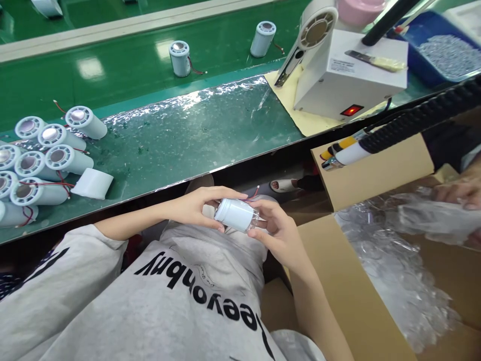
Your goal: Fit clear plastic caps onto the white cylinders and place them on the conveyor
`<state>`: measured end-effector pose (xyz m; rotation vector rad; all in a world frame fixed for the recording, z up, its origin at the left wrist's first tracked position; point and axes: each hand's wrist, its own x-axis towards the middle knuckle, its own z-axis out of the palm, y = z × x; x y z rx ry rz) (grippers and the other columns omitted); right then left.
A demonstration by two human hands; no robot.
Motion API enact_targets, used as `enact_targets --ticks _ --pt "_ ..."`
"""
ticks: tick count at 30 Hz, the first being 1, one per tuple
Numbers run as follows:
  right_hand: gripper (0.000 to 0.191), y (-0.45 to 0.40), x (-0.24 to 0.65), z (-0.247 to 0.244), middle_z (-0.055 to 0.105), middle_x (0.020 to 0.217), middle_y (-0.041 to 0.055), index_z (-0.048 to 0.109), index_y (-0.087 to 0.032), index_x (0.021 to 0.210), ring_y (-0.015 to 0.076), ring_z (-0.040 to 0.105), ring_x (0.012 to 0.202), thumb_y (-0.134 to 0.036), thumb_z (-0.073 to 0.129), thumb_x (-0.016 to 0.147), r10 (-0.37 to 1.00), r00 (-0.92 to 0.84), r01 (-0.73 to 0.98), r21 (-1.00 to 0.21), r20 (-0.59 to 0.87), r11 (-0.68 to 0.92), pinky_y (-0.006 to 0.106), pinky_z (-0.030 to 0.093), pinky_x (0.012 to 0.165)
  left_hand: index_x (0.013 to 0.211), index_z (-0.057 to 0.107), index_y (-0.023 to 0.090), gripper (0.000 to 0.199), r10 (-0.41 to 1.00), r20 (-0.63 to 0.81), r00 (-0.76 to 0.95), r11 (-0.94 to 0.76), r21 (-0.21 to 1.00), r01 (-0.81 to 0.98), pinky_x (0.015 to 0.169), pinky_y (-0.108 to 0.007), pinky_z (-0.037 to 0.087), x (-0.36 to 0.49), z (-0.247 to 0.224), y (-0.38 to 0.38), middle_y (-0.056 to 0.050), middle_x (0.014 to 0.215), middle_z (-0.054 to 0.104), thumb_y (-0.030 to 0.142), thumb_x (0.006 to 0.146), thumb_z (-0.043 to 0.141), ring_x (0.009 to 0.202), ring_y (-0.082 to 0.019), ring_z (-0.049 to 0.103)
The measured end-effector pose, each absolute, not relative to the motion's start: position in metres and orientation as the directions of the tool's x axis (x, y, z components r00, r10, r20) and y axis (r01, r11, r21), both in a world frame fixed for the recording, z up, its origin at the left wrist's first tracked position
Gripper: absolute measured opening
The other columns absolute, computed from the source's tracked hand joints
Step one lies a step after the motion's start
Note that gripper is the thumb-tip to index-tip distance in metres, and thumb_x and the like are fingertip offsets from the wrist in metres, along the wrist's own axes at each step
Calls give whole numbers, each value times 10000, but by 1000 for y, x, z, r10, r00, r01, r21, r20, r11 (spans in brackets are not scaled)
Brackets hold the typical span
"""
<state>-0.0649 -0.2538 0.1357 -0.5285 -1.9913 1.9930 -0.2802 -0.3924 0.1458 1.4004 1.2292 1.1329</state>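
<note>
Pale-blue cylinder: I have this smooth, round-sided part in both hands above the lap, in front of the bench edge, tipped onto its side.
Left hand: my left hand is partly closed on the part's left end, fingers over the top and thumb below.
Right hand: my right hand is curled around the other end, thumb and fingers on the clear plastic piece there; I cannot tell how firmly.
Handling: I judge it best to keep both ends in one line – light, even pressure, since the clear plastic looks thin and glossy enough to slip or flex.
Thin wires: the red leads stand up by my right fingertips; I would keep them from being pinched.
Bench: a shiny green sheet, rippled along its far edge, bears a cluster of similar cylinders with ribbed ring ends, and a plain white cup-like piece.
Beyond: two cylinders stand apart on the smooth green surface.
Right side: a boxy white machine with a lit red switch, then a cardboard box of crinkly clear plastic – a co-worker's hand is at it.
</note>
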Motion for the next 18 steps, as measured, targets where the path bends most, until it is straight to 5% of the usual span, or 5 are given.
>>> enact_targets --ticks 18 --pt "603 -261 -78 127 658 816 0 584 -230 1003 167 687 631 -757 740 753 397 -840 216 -900 -369 -378 309 640 544 1448 600 269 704 992 79 101 -97 978 184 1100 -429 515 -283 144 -394 -146 1489 594 331 792 851 1381 -303 567"
